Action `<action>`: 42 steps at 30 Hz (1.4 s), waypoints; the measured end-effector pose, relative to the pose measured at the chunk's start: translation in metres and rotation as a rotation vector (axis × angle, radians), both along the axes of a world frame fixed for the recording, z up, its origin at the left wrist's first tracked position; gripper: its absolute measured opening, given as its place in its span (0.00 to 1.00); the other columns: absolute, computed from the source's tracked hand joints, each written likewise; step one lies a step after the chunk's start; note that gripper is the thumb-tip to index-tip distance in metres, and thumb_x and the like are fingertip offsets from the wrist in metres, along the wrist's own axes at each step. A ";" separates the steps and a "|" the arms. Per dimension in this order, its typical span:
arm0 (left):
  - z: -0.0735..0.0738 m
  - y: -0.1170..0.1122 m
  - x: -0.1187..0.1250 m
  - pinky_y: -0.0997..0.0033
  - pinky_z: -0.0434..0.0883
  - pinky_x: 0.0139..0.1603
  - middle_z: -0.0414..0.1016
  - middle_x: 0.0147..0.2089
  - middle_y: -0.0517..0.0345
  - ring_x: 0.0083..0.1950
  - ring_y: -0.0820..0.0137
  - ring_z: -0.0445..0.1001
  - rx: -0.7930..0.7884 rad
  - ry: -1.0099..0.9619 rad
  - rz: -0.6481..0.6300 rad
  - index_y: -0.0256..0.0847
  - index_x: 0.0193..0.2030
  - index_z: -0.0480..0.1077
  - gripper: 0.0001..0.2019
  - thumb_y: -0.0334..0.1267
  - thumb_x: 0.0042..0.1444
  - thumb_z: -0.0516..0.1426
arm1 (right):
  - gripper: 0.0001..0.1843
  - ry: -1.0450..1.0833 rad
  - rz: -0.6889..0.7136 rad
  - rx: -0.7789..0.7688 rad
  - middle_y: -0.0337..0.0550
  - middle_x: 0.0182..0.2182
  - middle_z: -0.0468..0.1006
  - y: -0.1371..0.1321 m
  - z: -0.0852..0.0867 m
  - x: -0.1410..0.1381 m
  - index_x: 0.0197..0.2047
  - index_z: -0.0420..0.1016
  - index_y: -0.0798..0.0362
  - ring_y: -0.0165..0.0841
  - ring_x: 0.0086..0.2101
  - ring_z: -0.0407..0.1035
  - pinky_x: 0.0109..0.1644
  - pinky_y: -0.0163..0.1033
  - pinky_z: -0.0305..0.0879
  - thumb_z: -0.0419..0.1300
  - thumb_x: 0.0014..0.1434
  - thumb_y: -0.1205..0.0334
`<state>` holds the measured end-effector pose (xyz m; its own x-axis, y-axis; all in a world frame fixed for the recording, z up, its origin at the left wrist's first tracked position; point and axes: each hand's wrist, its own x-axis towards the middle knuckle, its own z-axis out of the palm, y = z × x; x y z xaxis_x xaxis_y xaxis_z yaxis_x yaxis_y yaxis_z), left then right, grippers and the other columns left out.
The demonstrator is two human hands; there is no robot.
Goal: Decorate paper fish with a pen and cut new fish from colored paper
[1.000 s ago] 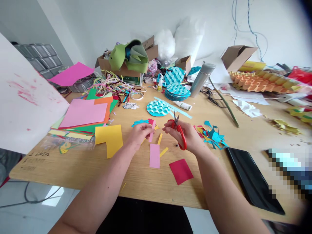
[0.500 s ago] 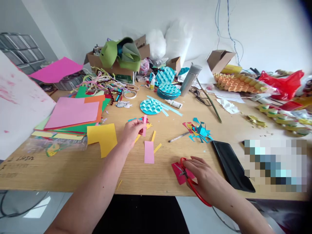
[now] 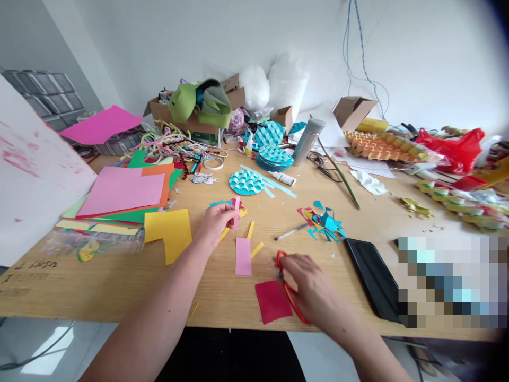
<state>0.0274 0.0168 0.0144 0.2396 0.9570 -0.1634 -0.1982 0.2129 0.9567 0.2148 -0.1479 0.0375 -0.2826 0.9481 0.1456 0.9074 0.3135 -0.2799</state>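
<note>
Between thumb and fingertips, my left hand [image 3: 219,220] pinches a narrow pink paper strip [image 3: 236,213] upright over the table. Red-handled scissors [image 3: 293,300] are in my right hand [image 3: 308,284], whose fingers are closed around the handles; the blades are blurred and partly hidden. A red paper square [image 3: 272,301] lies just left of the scissors, near the table's front edge. Between my hands rests a pink paper rectangle [image 3: 243,257], with yellow strips [image 3: 250,230] against its upper and right sides. Small blue, red and yellow pieces lie partly behind my left hand.
A yellow paper sheet [image 3: 175,228] and stacked coloured paper [image 3: 123,191] lie left. Paper scraps [image 3: 328,223], a pen [image 3: 291,232] and a black tablet-like object [image 3: 369,276] are right. Farther back are a blue disc [image 3: 246,182], a glue bottle [image 3: 283,178] and a flask [image 3: 309,140].
My right hand has moved left with the scissors, off the red square, which now shows whole and lies farther left. My left hand keeps its pink strip. The view has tilted up slightly.
</note>
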 end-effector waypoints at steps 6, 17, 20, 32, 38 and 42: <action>0.001 0.000 0.000 0.76 0.62 0.23 0.74 0.24 0.58 0.22 0.76 0.66 -0.002 -0.023 -0.004 0.36 0.26 0.72 0.10 0.40 0.38 0.65 | 0.14 -0.365 -0.594 -0.124 0.57 0.31 0.81 0.069 -0.001 0.026 0.39 0.73 0.58 0.45 0.35 0.77 0.34 0.40 0.61 0.48 0.66 0.62; 0.002 0.008 -0.008 0.77 0.61 0.23 0.71 0.21 0.61 0.21 0.78 0.65 -0.002 -0.082 0.173 0.37 0.25 0.71 0.10 0.40 0.38 0.64 | 0.14 -0.382 -0.547 -0.237 0.58 0.32 0.82 0.086 -0.012 0.009 0.39 0.76 0.58 0.47 0.37 0.79 0.34 0.40 0.64 0.49 0.64 0.65; 0.003 0.008 -0.007 0.77 0.61 0.23 0.71 0.20 0.60 0.21 0.77 0.65 -0.012 -0.089 0.163 0.37 0.24 0.70 0.10 0.41 0.38 0.64 | 0.13 -0.370 -0.520 -0.236 0.58 0.33 0.82 0.090 -0.011 0.005 0.39 0.75 0.58 0.46 0.38 0.79 0.35 0.40 0.65 0.49 0.63 0.65; 0.005 -0.003 0.000 0.76 0.61 0.23 0.74 0.22 0.56 0.20 0.76 0.66 -0.080 -0.047 -0.074 0.37 0.25 0.70 0.10 0.40 0.38 0.64 | 0.15 -0.181 -0.566 -0.110 0.60 0.38 0.81 0.152 0.007 0.031 0.45 0.73 0.59 0.47 0.40 0.77 0.39 0.43 0.65 0.50 0.66 0.60; 0.009 -0.019 0.008 0.75 0.59 0.25 0.78 0.26 0.52 0.24 0.73 0.68 -0.028 0.076 -0.318 0.38 0.27 0.69 0.08 0.39 0.43 0.62 | 0.20 0.836 -0.175 -0.265 0.45 0.30 0.79 0.117 0.014 0.014 0.34 0.72 0.55 0.36 0.33 0.72 0.36 0.38 0.66 0.62 0.54 0.44; 0.009 -0.026 0.013 0.74 0.59 0.25 0.79 0.27 0.50 0.23 0.73 0.67 -0.028 0.147 -0.441 0.38 0.27 0.69 0.07 0.39 0.43 0.61 | 0.20 0.977 -0.255 -0.325 0.38 0.26 0.75 0.108 0.014 0.006 0.31 0.71 0.54 0.32 0.29 0.67 0.34 0.37 0.62 0.69 0.45 0.46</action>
<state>0.0403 -0.0097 0.0239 0.5949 0.7637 -0.2506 0.0547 0.2726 0.9606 0.2206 -0.0394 0.0512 0.0331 0.9971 -0.0691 0.2712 -0.0755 -0.9595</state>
